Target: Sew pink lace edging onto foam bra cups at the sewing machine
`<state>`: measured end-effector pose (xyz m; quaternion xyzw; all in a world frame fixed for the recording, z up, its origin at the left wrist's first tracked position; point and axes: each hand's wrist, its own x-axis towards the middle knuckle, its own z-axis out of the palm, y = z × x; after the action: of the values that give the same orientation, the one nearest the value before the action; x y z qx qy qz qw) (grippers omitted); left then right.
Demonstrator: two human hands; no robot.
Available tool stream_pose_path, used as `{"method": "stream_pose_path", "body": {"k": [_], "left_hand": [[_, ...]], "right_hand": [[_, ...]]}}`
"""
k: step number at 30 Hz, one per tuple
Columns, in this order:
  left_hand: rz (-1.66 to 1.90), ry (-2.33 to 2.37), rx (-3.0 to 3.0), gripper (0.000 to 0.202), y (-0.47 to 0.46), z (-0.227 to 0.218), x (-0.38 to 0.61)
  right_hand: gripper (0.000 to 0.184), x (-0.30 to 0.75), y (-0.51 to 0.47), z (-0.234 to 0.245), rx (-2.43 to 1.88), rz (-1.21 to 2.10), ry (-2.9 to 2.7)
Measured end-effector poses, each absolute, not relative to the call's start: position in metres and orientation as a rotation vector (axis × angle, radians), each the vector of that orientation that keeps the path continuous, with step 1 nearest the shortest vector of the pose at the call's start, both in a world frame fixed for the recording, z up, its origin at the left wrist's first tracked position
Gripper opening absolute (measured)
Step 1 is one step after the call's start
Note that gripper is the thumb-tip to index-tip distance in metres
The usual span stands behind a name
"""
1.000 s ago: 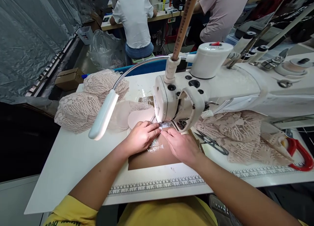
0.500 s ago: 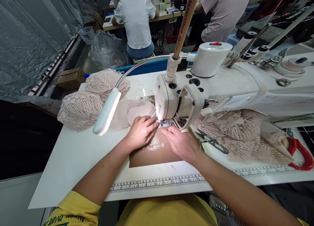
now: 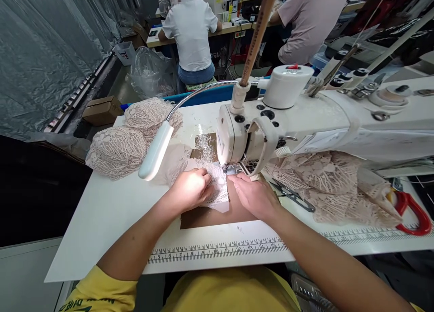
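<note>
Beige lace fabric [image 3: 219,187] with a pale edge lies just left of the needle area of a white sewing machine [image 3: 228,133]. My left hand [image 3: 190,191] is closed on this lace, its fingers curled in. To the right of the presser foot [image 3: 231,169], my right hand [image 3: 255,195] rests with fingers stretched out and lying flat. Its fingertips are close to the foot, beside the lace edge. Beneath both hands is a brown sheet [image 3: 239,211] on the machine table. The needle tip is too small to make out.
Two lace bundles [image 3: 117,151] sit at the back left, under a bent-neck lamp [image 3: 156,151]. Thread snips [image 3: 293,195], more lace [image 3: 334,181] and red-handled scissors [image 3: 415,212] lie at right. A printed ruler [image 3: 217,251] runs along the front edge. Two people sit beyond.
My left hand has drawn back slightly toward me and curled. The lace now lies turned over the brown sheet beside the foot, its pale edge toward me. My right hand has barely moved.
</note>
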<state>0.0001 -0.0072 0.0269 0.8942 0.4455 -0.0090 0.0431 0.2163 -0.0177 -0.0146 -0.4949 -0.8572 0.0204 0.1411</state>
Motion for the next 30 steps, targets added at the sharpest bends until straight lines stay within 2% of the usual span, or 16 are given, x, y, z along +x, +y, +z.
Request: {"method": "stream_pose_path", "body": {"k": [7,23,30], "left_hand": [[0.326,1.097,2.726,0.031,-0.011,0.010,0.007],[0.256,1.150,2.809,0.042,-0.012,0.000,0.012],[0.306,1.114,2.820,0.039,-0.013,-0.002,0.008]], "right_hand": [[0.034,0.217,-0.016,-0.016,-1.429,0.062,-2.471],[0.032,0.215,-0.020,-0.012,-1.265,0.041,-2.481],[0.028,0.222,-0.026,-0.015,-1.050,0.150,-2.490]]}}
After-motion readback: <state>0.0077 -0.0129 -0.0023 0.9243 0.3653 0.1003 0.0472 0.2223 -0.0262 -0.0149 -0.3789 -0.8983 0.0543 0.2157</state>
